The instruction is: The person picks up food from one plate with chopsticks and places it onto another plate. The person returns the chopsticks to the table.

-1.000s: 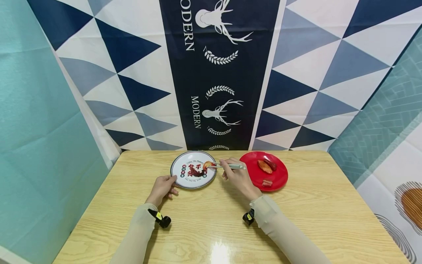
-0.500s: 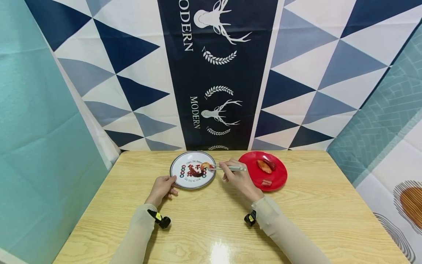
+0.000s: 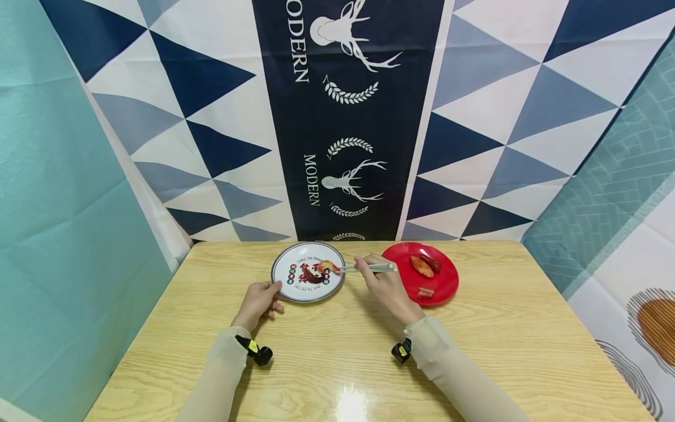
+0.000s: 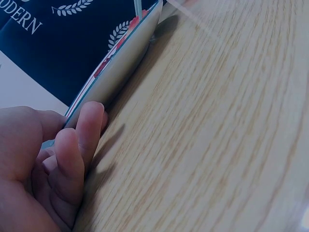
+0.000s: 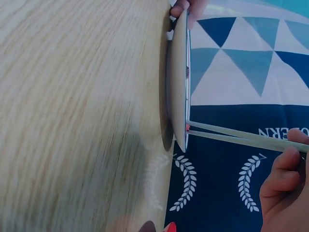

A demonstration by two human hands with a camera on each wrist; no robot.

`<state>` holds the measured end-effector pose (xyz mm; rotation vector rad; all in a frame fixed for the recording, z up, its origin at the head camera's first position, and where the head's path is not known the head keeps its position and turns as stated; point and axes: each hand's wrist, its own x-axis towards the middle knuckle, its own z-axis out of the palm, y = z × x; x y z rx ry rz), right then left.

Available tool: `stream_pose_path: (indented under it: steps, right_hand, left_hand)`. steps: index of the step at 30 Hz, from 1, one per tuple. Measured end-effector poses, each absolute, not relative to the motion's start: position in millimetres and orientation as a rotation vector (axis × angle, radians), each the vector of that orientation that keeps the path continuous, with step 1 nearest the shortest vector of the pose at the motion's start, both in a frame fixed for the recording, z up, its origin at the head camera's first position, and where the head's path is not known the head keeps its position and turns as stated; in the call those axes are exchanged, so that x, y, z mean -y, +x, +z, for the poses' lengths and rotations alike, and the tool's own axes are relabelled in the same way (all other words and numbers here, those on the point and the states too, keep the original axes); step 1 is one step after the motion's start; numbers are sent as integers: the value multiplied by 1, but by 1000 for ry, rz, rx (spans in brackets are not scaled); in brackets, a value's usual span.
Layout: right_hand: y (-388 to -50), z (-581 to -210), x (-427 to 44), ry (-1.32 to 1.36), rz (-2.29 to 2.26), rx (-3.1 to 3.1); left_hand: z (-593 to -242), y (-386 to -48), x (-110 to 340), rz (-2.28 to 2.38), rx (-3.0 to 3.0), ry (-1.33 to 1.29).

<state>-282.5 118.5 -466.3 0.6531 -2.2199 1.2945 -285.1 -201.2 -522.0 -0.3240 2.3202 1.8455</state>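
Beside the white plate (image 3: 285,265), the right fingers (image 5: 285,179) grip chopsticks (image 3: 378,268) (2, pale).

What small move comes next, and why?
The right hand should probably part the slim, pale chopsticks slightly to release the curved, orange-red food piece at their tips, since it is over the round, white, dark-rimmed plate that the left hand holds.

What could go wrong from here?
The curved orange piece might slip, since only the thin tips of the chopsticks in the right hand reach it. It could also nudge the dark piece close beside it. And the left hand pinches the white plate at one edge, so a push could perhaps turn it.
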Motion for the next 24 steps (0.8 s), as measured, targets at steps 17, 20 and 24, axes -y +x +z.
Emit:
stream_pose_path:
  steps: [17,20,24]
  right_hand:
    - [-278,-470,-120,671,1347,2220]
    - [-273,-469,-127,621,1372,2209]
    - [-268,-467,-137,580,1357,2199]
  left_hand:
    - [-521,-285,200,1827,-2338,-344]
    - [-521,-285,200,1829,-2326,-341]
    - [-522,-286,200,1835,-2329,-335]
